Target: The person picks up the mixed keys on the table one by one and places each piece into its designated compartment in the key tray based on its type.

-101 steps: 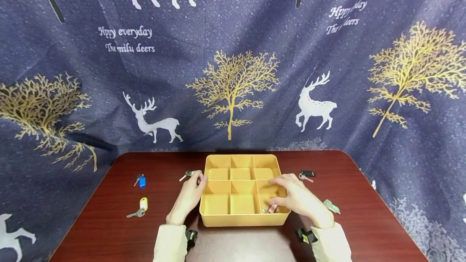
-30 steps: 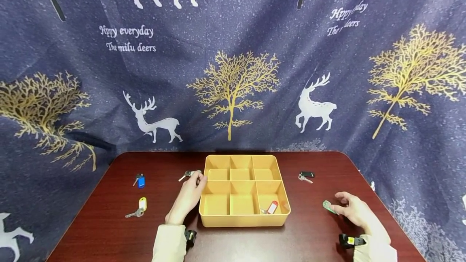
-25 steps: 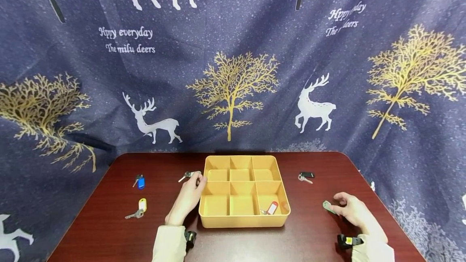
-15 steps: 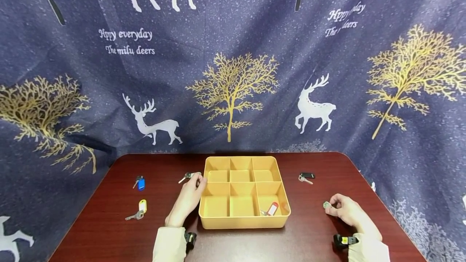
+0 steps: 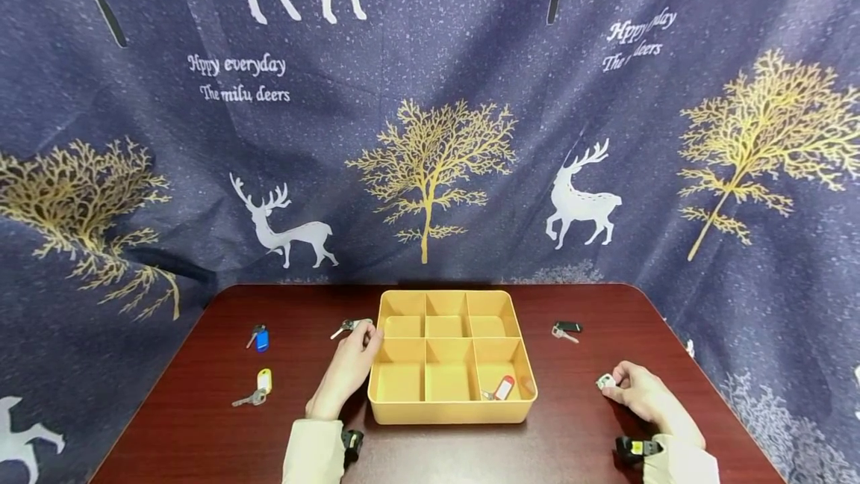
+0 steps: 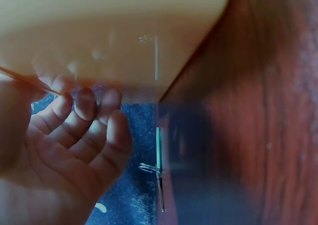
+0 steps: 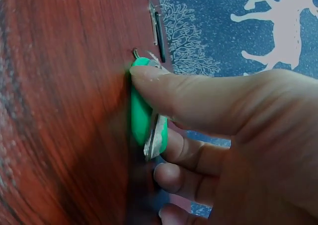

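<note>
My left hand (image 5: 346, 368) holds the left wall of a yellow six-compartment box (image 5: 450, 413), fingertips against its outer side in the left wrist view. Right of the box, my right hand (image 5: 645, 394) pinches a green key tag (image 7: 141, 113) between thumb and fingers, close over the table. Its metal key (image 7: 151, 140) hangs beside the tag, partly covered by my thumb. A key with a red tag (image 5: 504, 388) lies in the box's front right compartment. Just beyond my left fingers is another key with a pale green tag (image 5: 351, 327), partly hidden by the hand.
Keys with a blue tag (image 5: 262, 340) and a yellow tag (image 5: 265, 381) lie on the left of the dark red table (image 5: 201, 432). A key with a black tag (image 5: 568, 327) lies at the back right. A patterned curtain (image 5: 430, 170) hangs behind the table.
My right hand has left the front right compartment and the red-tagged key, moved right, and gripped the green key tag, turning it slightly. My left hand stays at the box's wall.
</note>
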### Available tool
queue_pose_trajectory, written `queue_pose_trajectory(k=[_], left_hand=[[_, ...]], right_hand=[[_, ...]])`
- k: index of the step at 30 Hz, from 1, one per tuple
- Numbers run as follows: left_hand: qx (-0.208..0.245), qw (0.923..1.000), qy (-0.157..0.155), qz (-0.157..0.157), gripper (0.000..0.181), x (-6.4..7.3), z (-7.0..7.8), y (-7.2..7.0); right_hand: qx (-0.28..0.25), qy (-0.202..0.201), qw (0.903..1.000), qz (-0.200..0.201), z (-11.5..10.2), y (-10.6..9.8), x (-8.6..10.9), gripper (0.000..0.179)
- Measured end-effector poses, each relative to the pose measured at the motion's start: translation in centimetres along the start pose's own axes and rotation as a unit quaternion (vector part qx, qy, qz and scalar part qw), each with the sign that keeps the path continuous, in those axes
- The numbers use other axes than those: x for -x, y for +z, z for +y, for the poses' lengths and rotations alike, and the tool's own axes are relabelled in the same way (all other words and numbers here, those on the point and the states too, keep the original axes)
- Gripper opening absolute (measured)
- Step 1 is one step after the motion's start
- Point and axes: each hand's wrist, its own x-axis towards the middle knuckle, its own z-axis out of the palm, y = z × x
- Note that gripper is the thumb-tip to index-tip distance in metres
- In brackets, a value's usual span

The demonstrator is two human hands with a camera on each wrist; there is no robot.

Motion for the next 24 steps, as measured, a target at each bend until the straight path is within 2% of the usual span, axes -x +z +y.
queue_pose_trajectory(k=[6,11,24], left_hand=[[-0.002,1.0000,-0.001,0.005,0.013,0.10,0.21,0.02],[0.004,1.0000,0.000,0.002,0.013,0.10,0.34,-0.06],[0.000,0.9999,0.008,0.013,0.013,0.02,0.56,-0.19]], right_hand=[[-0.012,-0.024,0.9996,0.003,0.35,-0.24,0.17,0.025],[0.008,-0.038,0.9990,0.020,0.32,-0.44,0.27,0.021],[0.015,-0.041,0.9978,0.049,-0.45,-0.70,0.06,0.020]])
